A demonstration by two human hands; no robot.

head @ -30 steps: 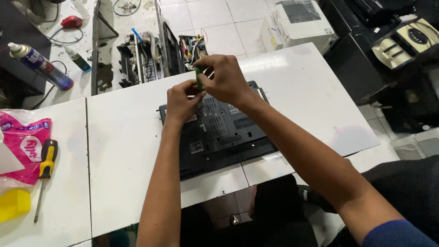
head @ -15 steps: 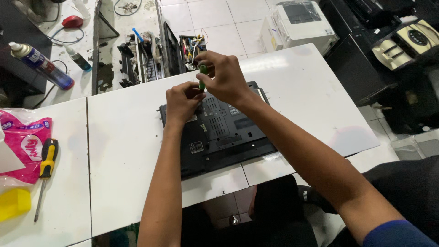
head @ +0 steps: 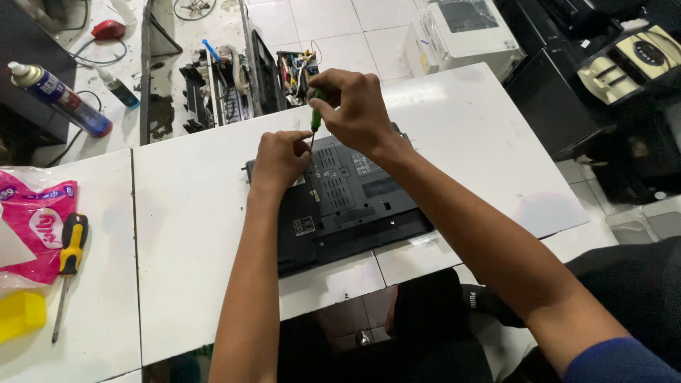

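A black laptop (head: 355,206) lies upside down on the white table (head: 191,234), its underside facing me. My right hand (head: 355,106) grips a green-handled screwdriver (head: 315,117) upright, with the tip down on the laptop's far left part. My left hand (head: 280,159) rests on the laptop's left rear corner, with its fingers curled right beside the screwdriver's shaft.
A yellow-and-black screwdriver (head: 69,266), a pink packet (head: 35,227) and a yellow object (head: 20,315) lie on the left table. A spray can (head: 60,99), a red mouse (head: 108,29), opened electronics (head: 227,85) and a white printer (head: 461,32) sit on the floor beyond.
My right hand with the screwdriver has shifted slightly up and away on the laptop. The left hand stays on the laptop's corner.
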